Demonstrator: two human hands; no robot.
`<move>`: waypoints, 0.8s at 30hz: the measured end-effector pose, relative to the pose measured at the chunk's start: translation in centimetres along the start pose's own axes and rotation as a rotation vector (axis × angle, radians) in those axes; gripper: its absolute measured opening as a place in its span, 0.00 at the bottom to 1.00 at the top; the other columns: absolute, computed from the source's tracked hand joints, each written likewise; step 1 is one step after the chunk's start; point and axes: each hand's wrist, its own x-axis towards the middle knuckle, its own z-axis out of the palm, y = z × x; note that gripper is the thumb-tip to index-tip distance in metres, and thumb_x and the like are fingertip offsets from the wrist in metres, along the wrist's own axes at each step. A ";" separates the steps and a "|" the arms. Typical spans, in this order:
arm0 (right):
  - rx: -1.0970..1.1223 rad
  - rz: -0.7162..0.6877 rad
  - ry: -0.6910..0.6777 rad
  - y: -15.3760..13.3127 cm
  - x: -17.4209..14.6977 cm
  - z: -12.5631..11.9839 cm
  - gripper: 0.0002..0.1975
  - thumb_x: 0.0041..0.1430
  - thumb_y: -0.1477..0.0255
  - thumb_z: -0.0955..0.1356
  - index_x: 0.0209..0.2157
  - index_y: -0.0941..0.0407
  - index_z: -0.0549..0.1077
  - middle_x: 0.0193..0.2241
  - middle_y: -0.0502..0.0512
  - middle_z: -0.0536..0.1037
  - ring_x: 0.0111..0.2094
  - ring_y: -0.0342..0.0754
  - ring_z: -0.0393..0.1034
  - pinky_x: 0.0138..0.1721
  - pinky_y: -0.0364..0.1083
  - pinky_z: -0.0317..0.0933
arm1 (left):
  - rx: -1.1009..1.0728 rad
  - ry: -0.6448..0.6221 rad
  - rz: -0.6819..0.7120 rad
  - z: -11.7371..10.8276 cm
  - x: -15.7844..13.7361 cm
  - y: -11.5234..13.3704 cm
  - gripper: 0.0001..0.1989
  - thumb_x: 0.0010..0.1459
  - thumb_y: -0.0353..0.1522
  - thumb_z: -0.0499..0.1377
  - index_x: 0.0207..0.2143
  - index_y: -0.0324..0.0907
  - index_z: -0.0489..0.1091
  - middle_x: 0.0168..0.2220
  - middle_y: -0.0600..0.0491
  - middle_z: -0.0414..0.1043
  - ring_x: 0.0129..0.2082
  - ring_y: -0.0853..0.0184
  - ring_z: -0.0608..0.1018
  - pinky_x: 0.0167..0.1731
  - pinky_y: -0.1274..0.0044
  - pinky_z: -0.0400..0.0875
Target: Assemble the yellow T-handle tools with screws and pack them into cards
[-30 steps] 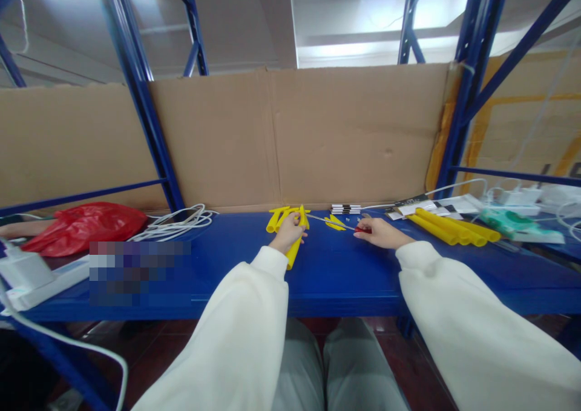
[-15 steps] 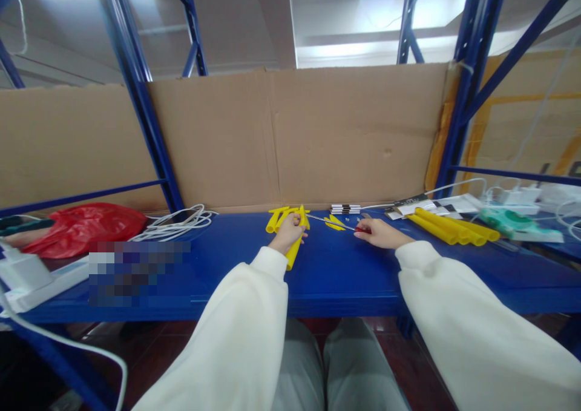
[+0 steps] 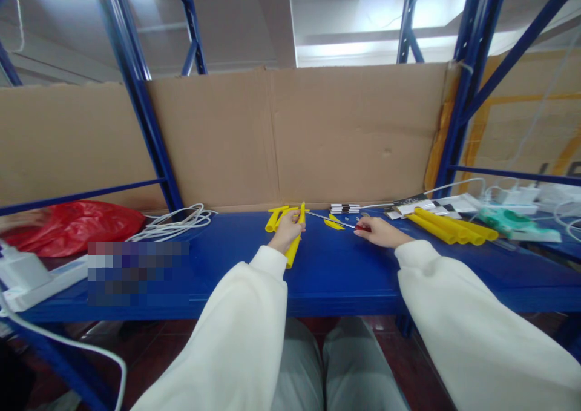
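Observation:
My left hand [image 3: 287, 230] is closed around a yellow tube [image 3: 294, 250], which tilts with its lower end toward me. My right hand [image 3: 376, 230] grips the red handle of a screwdriver [image 3: 334, 221]. Its long thin shaft points left, and the tip reaches the tube beside my left fingers; whether it touches a screw there is too small to tell. Behind my left hand lie more yellow tube pieces [image 3: 271, 222], partly hidden by it. Small flat yellow pieces [image 3: 334, 222] rest under the shaft, with tiny bits near them.
Several yellow tubes [image 3: 447, 226] lie at the right, near a green and white packet [image 3: 515, 223]. White cables [image 3: 181, 222], a red bag [image 3: 86, 226] with another person's hand [image 3: 25, 219], and a power strip [image 3: 54, 284] are at the left. Cardboard [image 3: 354, 138] stands behind.
The yellow tube has turned slightly in my left hand. My right hand and the screwdriver have barely moved. At the left, the other person's hand has shifted up behind the red bag.

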 end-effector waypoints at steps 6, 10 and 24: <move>-0.016 0.023 0.004 -0.2 -0.1 -0.2 0.08 0.58 0.65 0.66 0.28 0.54 0.71 0.26 0.54 0.77 0.28 0.49 0.71 0.33 0.46 0.63 | 0.016 0.044 0.060 -0.2 0.1 0.2 0.29 0.51 0.15 0.61 0.55 0.39 0.71 0.56 0.43 0.73 0.41 0.64 0.81 0.31 0.82 0.74; -0.050 0.045 -0.019 -0.1 -0.1 -0.2 0.07 0.58 0.66 0.66 0.28 0.54 0.70 0.25 0.54 0.77 0.27 0.49 0.70 0.33 0.47 0.63 | 0.029 0.069 0.094 -0.2 0.1 0.3 0.28 0.49 0.12 0.57 0.52 0.37 0.73 0.54 0.44 0.74 0.52 0.61 0.77 0.45 0.79 0.73; -0.162 0.097 -0.112 -0.1 0.0 -0.2 0.05 0.58 0.69 0.68 0.32 0.55 0.74 0.30 0.56 0.79 0.33 0.51 0.73 0.36 0.46 0.64 | 0.252 -0.119 0.173 0.0 -0.9 -0.6 0.27 0.44 0.14 0.61 0.47 0.39 0.76 0.48 0.48 0.78 0.51 0.59 0.78 0.53 0.71 0.71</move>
